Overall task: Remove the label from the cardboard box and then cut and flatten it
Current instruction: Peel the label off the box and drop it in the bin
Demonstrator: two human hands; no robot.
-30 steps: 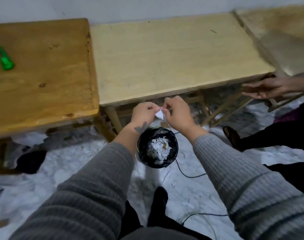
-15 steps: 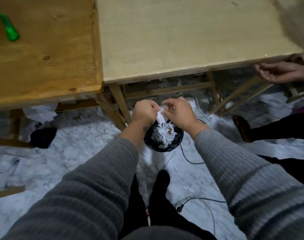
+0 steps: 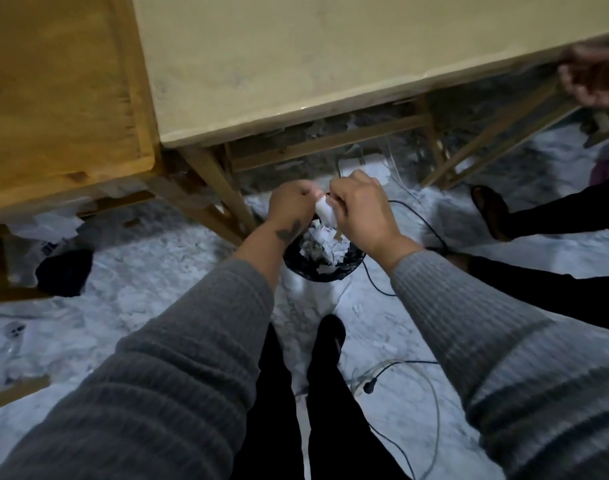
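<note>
**Label scrap held over the bin**

Both the left hand (image 3: 291, 206) and right hand (image 3: 360, 209) pinch a crumpled white paper label scrap (image 3: 325, 212) just above the round black bin (image 3: 322, 259) of torn paper, on the marble floor (image 3: 150, 292) below the pale wooden counter (image 3: 296, 57).

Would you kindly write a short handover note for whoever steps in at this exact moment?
Left hand and right hand: both pinch a crumpled white paper scrap, probably label, held between them.
Below them on the floor stands a round black waste bin with torn white paper pieces in it.
Cardboard box: not in view; neither the pale wooden table nor the orange-brown wooden table shows it.
Done: label apparently peeled, judging by the scraps.
Left: drop the scrap in the bin, find the box, cut and flatten it.
</note>
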